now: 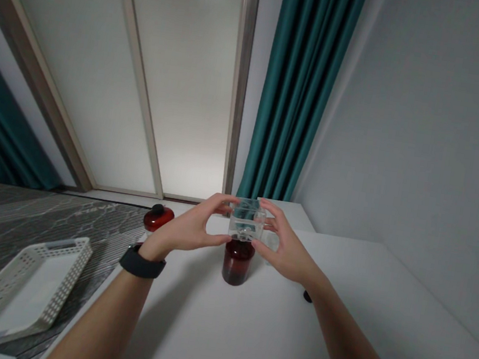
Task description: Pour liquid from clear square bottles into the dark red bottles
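Between both hands is a clear glass jar, held at its sides. Fingers of my left hand curve along its left side, thumb low. My right hand grips the opposite side in the same way. Directly below stands a dark red, see-through jar on the white table. Whether the clear jar touches the red one, I cannot tell. Beyond my left wrist sits a red rounded piece with a black knob, its lower part hidden. Another clear glass item shows partly behind my right hand.
A small black object lies by my right forearm, partly covered. The white table meets a grey wall on the right. At lower left is a white perforated basket. Frosted sliding doors and a teal curtain stand behind.
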Demonstrator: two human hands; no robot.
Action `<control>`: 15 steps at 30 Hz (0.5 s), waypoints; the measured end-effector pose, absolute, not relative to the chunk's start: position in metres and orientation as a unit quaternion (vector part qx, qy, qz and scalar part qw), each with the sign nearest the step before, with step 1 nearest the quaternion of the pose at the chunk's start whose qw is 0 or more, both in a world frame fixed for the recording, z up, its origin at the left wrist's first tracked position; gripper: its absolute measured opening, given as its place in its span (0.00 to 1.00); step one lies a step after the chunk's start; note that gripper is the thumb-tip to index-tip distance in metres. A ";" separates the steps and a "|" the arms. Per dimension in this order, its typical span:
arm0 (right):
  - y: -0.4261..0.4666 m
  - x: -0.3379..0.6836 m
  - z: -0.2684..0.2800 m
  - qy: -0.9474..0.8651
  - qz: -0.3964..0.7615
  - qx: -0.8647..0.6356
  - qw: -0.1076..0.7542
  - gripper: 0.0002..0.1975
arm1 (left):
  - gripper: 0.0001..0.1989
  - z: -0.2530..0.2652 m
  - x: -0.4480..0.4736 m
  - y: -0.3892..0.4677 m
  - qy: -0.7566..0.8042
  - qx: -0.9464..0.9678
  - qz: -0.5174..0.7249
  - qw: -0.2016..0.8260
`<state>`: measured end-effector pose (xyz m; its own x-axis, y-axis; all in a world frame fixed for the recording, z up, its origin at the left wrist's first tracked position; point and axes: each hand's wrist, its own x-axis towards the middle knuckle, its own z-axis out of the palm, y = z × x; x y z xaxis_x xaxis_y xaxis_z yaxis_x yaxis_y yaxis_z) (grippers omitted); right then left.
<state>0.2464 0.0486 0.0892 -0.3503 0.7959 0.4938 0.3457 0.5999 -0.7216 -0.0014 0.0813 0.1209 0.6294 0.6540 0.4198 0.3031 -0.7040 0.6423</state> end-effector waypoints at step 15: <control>0.047 0.249 0.092 -0.790 0.248 -0.360 0.429 0.37 | 0.33 0.121 -0.002 0.081 0.273 0.864 0.328 0.267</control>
<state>0.2490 0.0471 0.0920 -0.3730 0.7824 0.4987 0.3564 0.6171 -0.7016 -0.0023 0.0807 0.1210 0.6361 0.6471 0.4202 0.2966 -0.7079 0.6411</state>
